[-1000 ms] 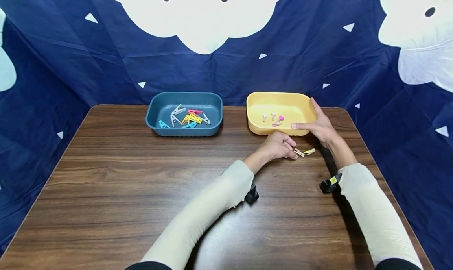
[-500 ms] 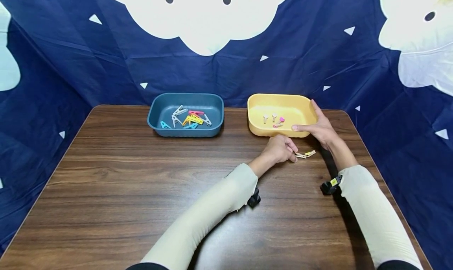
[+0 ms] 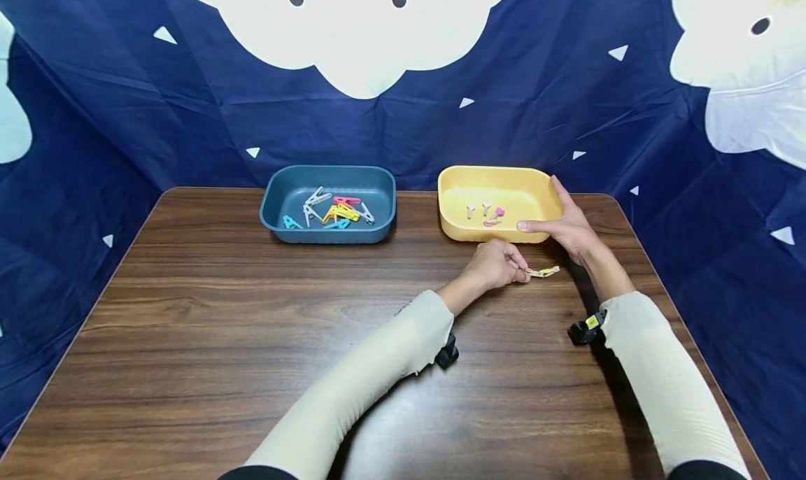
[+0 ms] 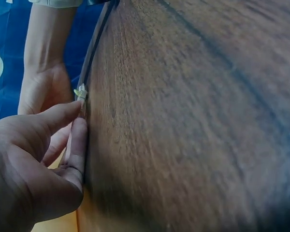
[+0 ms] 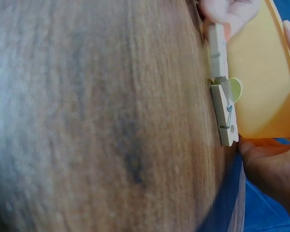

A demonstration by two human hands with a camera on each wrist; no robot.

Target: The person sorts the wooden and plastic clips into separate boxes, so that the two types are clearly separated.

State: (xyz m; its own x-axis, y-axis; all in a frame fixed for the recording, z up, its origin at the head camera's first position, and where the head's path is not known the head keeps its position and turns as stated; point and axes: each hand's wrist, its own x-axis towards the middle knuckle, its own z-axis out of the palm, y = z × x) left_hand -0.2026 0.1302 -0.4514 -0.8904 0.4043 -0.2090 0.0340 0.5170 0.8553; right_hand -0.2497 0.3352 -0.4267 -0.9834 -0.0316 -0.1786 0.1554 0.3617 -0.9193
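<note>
My left hand is at the front of the yellow bin, its thumb and fingertips pinching the end of a wooden clothespin. A second wooden clothespin, with a metal spring and a yellow-green ornament, lies end to end with the first one on the table. My right hand holds the right front corner of the yellow bin, thumb over the front rim and fingers along the right side. Inside that bin are several small clothespins, one with a pink ornament.
A dark teal bin with several plastic clips in white, pink, yellow and blue stands left of the yellow one. Both bins stand at the far edge of the wooden table, against a blue cloth backdrop.
The clothespin in my left hand has turned from a slant to lie nearly in line with the second one. My right hand stays on the yellow bin.
</note>
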